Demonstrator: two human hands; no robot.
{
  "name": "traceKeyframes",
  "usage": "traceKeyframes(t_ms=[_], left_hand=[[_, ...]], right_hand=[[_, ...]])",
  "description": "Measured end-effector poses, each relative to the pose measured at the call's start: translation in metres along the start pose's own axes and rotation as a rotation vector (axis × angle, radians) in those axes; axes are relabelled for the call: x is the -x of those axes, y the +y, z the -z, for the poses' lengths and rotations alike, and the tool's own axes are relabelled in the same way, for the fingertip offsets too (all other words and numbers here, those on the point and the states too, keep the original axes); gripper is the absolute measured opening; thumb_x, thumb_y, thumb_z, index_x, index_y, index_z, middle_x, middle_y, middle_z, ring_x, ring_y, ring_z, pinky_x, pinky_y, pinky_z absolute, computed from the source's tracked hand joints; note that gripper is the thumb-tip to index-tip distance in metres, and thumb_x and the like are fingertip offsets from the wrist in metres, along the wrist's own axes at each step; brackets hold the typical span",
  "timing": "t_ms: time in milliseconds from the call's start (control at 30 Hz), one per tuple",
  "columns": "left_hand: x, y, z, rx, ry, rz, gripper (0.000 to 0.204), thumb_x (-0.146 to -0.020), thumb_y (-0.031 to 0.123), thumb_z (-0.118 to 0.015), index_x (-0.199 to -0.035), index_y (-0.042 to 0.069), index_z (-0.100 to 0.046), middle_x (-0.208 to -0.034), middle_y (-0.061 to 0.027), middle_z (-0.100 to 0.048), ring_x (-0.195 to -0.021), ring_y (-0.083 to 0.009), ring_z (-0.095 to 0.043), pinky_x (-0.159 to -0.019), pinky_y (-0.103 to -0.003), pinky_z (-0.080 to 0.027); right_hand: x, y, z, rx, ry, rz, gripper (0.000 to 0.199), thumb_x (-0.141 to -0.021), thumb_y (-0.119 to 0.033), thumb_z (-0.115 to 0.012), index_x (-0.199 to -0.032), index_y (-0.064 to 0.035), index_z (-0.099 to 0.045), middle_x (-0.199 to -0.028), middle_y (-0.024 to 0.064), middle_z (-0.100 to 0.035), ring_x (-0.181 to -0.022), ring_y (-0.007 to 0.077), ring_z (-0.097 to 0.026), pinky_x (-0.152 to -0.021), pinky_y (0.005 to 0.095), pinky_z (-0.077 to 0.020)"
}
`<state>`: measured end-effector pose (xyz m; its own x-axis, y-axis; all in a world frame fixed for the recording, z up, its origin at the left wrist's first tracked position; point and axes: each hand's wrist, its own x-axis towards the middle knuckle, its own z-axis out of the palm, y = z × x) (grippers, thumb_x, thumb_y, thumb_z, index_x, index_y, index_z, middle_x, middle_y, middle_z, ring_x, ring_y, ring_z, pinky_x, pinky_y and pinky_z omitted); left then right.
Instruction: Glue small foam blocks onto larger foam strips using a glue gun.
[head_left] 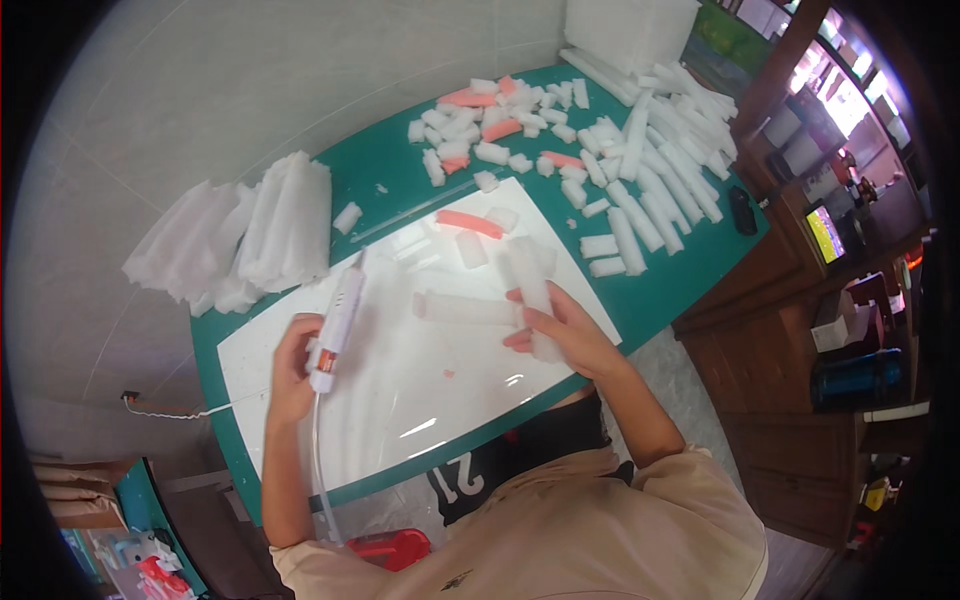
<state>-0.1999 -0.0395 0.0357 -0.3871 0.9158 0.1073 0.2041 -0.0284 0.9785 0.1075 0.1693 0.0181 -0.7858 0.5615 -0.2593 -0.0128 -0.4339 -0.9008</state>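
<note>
Below the near edge of the green table [665, 290] is a red plastic object [405, 548], partly hidden by the person's tan shirt [600, 530]. On the table lies a glossy white sheet [400, 385], with a small pink foam scrap [449, 374] near its middle.

Over the sheet's left part, the left hand [295, 362] has its grip closed around a long white plastic tool with a tapered tip [338, 325] — the tip points away from the person, and a pale cord [318, 450] trails from its near end. Over the right part, the right hand [562, 330] pinches a white foam stick [526, 268] between thumb and fingers. A 2nd white foam stick [465, 308] extends leftward from it; I cannot tell whether the 2 are joined.

Farther up the sheet is a curved pink foam strip [470, 223]. Beyond, thick white foam bundles [285, 225] stand at left, white and pink foam chunks [490, 128] lie scattered in the middle, and long white foam sticks [655, 195] are heaped at right — near a small black object [742, 210].
</note>
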Motion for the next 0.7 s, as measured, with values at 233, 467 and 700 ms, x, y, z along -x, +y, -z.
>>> traceKeyframes(t_ms=[233,467,700], left_hand=[[0.007,-0.016,-0.016,0.094,-0.156,-0.035,0.050,-0.080,0.033,-0.074,-0.114,0.002,-0.055,-0.095,-0.0029,-0.053,-0.076,-0.0120,-0.055,-0.064,-0.025,-0.044],[0.031,-0.025,-0.024,0.276,-0.097,0.069,0.055,-0.086,0.045,-0.067,-0.113,-0.002,-0.060,-0.093,-0.0078,-0.064,-0.068,-0.0123,-0.055,-0.055,-0.025,-0.046],[0.024,-0.017,-0.023,0.261,-0.166,0.023,0.047,-0.094,0.039,-0.058,-0.117,-0.001,-0.060,-0.099,-0.0091,-0.068,-0.067,-0.0103,-0.053,-0.055,-0.023,-0.047]], right_hand=[[0.039,0.002,0.012,0.089,0.294,0.167,0.039,-0.095,-0.015,-0.055,-0.128,0.0021,-0.046,-0.119,0.0116,-0.051,-0.075,0.0175,-0.062,-0.060,0.0262,-0.0481],[0.051,0.010,-0.030,-0.266,-0.141,0.095,0.048,-0.096,-0.034,-0.052,-0.128,0.0017,-0.044,-0.095,0.0082,-0.052,-0.068,0.0155,-0.054,-0.058,0.0267,-0.0444],[0.018,0.038,-0.060,-0.321,-0.282,-0.047,0.054,-0.099,-0.045,-0.039,-0.127,0.0004,-0.044,-0.087,0.0067,-0.052,-0.066,0.0150,-0.051,-0.056,0.0262,-0.0424]])
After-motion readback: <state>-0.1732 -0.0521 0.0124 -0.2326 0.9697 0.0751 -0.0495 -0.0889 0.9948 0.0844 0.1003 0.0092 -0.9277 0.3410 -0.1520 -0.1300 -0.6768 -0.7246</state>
